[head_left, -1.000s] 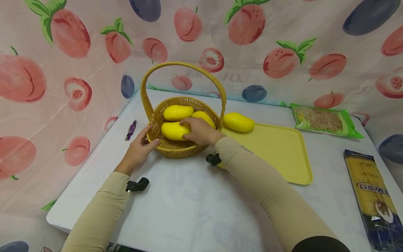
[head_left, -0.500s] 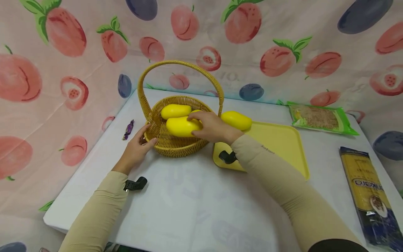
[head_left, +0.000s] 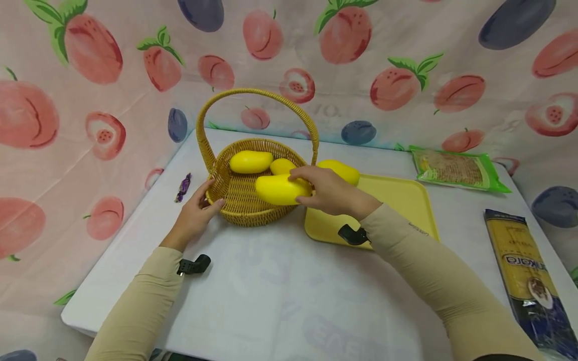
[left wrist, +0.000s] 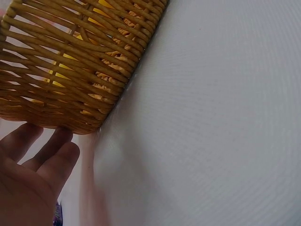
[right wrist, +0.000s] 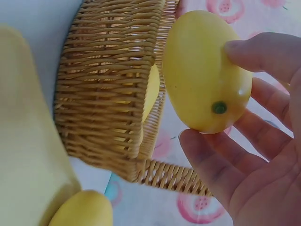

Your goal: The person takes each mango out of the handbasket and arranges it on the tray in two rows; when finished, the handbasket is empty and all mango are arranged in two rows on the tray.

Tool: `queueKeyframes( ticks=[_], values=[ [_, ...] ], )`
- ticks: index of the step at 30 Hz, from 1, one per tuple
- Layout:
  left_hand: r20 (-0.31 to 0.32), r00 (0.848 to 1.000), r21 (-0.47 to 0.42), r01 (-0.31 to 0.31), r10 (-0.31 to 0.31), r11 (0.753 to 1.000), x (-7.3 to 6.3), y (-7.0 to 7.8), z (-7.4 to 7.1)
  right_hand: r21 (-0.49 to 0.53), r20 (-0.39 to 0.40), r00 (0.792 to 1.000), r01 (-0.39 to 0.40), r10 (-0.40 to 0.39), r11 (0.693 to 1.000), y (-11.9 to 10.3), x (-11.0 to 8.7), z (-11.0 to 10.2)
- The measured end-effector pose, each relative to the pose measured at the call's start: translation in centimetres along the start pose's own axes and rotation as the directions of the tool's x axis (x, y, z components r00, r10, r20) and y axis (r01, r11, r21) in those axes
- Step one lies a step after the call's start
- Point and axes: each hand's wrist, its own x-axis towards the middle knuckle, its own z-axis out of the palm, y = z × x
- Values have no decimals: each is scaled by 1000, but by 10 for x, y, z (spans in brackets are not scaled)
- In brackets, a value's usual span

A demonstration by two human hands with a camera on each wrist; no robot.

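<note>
My right hand point(head_left: 331, 193) grips a yellow mango point(head_left: 282, 189) by its end, thumb on one side and fingers on the other. In the right wrist view, that mango point(right wrist: 202, 66), with a green stem spot, is held just beyond the rim of the wicker basket point(right wrist: 106, 84). Inside the basket point(head_left: 246, 218) lie a whole mango point(head_left: 250, 162) and another mango point(head_left: 283, 166), partly hidden behind the held one. My left hand point(head_left: 194, 218) touches the basket's left side; in the left wrist view its fingertips point(left wrist: 68, 149) rest against the woven outer wall.
A yellow tray point(head_left: 415, 210) stands right of the basket, with a mango point(head_left: 340, 171) at its back left corner. A purple-wrapped candy point(head_left: 183, 188) lies left. Farther right are a green-edged packet point(head_left: 458, 170) and a yellow-blue package point(head_left: 526, 271).
My right hand has lifted the front mango from the basket's floor and carried it to the right, toward the basket's right rim. The left hand stays at the basket's side.
</note>
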Motion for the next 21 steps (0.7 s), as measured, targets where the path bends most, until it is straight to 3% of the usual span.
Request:
queueKeyframes(
  ticks=[12, 21],
  values=[
    [0, 1000, -13, 5, -5, 1000, 0, 2, 1, 111, -63, 997, -31, 38, 993, 21, -35, 1],
    [-11, 1000, -10, -11, 11, 1000, 1, -1, 1, 150, -72, 990, -112, 124, 982, 44, -62, -1]
  ],
)
